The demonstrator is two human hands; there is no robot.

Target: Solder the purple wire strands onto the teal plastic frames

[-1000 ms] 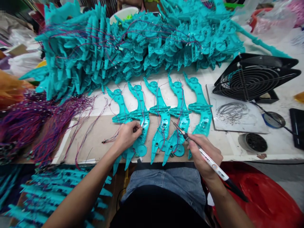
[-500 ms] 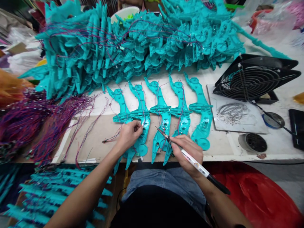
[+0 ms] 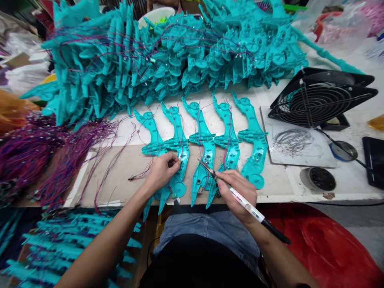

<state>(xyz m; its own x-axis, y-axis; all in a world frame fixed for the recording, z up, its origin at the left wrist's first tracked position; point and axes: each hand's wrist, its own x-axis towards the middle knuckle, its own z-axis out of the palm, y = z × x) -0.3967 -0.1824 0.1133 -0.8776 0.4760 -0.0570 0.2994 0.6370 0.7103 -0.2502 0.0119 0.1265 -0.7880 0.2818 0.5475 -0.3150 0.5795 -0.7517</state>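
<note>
Several teal plastic shells point(image 3: 255, 138) lie in a row on the table, with thin red and blue wires point(image 3: 231, 128) running along some of them. My left hand point(image 3: 164, 170) is closed in a pinch over the second shell from the left point(image 3: 184, 154); what is between its fingertips is too small to make out. My right hand point(image 3: 237, 192) grips a soldering iron point(image 3: 244, 204) with a white handle like a pen. Its bare metal tip point(image 3: 200, 162) points up and left, over the middle shell point(image 3: 207, 152), a short way right of my left fingers.
A tall heap of teal shells point(image 3: 168, 56) fills the back. Bundled wires point(image 3: 51, 160) lie at the left. On the right are a black fan point(image 3: 318, 98), a white board point(image 3: 300, 148), a round tin point(image 3: 318, 179) and a dark device point(image 3: 373, 160). More shells point(image 3: 72, 244) sit below left.
The whole view has shifted very slightly. Both hands and the soldering iron keep nearly the same places over the shells.
</note>
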